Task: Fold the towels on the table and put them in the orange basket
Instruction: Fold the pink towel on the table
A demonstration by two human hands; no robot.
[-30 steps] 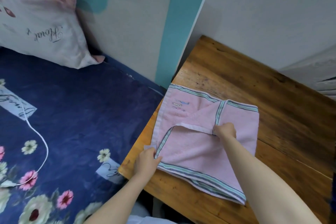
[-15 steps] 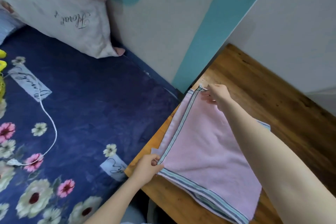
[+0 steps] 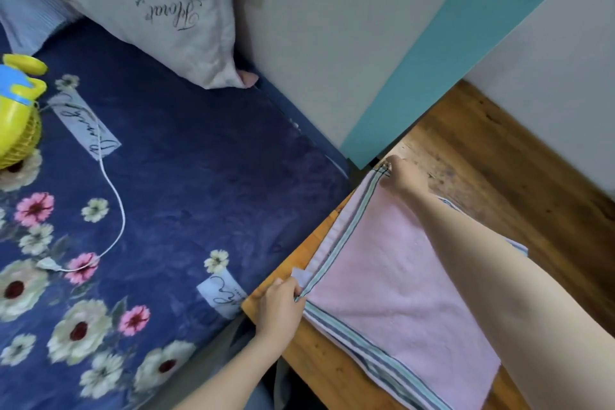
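A pink towel (image 3: 392, 280) with green and grey striped borders lies folded on the wooden table (image 3: 499, 156), at the table's left edge. My left hand (image 3: 279, 308) pinches the towel's near left corner. My right hand (image 3: 401, 176) holds the far left corner down on the table, with my forearm crossing over the towel. No orange basket shows in this view.
A bed with a dark blue floral cover (image 3: 173, 196) lies left of the table. On it are a pillow (image 3: 143, 7), a yellow and blue handheld fan (image 3: 18, 110) and a white cable (image 3: 109, 196). A white and teal wall (image 3: 366, 43) stands behind.
My right hand carried the upper layer's corner across to the far left corner, closing the fold. My left hand kept its pinch on the near corner. The view swung left.
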